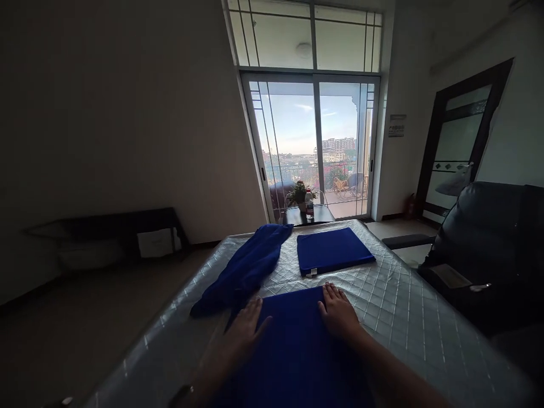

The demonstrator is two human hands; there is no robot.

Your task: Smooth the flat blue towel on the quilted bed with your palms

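Observation:
A blue cloth [293,345] lies spread flat on the quilted silver-grey mattress [408,317] in front of me. My left hand [245,326] rests on its left edge, fingers stretched out and thumb apart. On the cloth's far right corner lies my right hand [339,310], flat with the fingers extended. Beyond my hands sits a neatly folded blue cloth [334,251] with a small white tag [312,272] at its near edge. To the left of that, a crumpled blue cloth [250,263] stretches along the mattress, close to my left fingertips.
Behind the mattress stands a small dark table [325,214] with a plant [300,194] and a bottle [309,205], before a glass sliding door [293,130]. A black armchair [488,238] is on the right. A dark low frame [157,221] leans near the left wall.

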